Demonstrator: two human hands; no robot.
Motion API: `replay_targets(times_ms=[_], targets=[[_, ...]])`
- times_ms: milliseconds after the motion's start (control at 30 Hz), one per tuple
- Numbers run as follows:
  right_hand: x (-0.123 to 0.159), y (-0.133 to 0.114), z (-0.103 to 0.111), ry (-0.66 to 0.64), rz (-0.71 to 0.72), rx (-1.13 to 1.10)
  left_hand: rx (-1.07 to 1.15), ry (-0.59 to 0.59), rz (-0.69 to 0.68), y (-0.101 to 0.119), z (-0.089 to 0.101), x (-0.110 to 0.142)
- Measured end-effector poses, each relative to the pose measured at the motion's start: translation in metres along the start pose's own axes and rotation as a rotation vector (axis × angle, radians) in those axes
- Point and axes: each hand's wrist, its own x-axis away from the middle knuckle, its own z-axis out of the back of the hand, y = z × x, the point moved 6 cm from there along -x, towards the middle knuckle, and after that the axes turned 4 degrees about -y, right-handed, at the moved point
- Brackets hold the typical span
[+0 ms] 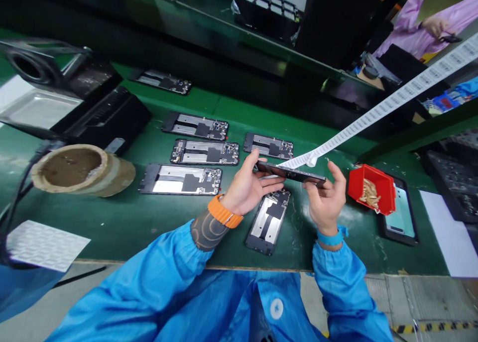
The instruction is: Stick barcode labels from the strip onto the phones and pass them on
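Between my two hands a dark phone body is held edge-on above the green bench. My left hand grips its left end, thumb on top and fingers beneath. At the other end my right hand pinches it, with the index finger raised. Below lies an opened phone with its silver inside and circuit board facing up. A long strip of barcode labels slants down from the upper right and ends just behind the held phone. Another opened phone rests behind my left hand.
Several opened phones lie to the left. Beyond them stand a cardboard roll core and a black machine. At right, a red bin of small beige pieces sits partly over a tray. Across the bench, a person's hand holds something dark.
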Motion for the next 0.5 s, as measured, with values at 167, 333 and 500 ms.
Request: replay_targets(times_ms=[167, 333, 500], targets=[[-0.004, -0.007, 0.011, 0.045, 0.039, -0.046, 0.028, -0.189, 0.097, 0.010, -0.002, 0.002], [-0.001, -0.002, 0.012, -0.099, 0.051, -0.223, -0.234, -0.196, 0.237, 0.015, 0.022, 0.010], [0.000, 0.007, 0.006, -0.086, -0.048, -0.344, -0.385, -0.208, 0.290, 0.036, 0.023, 0.023]])
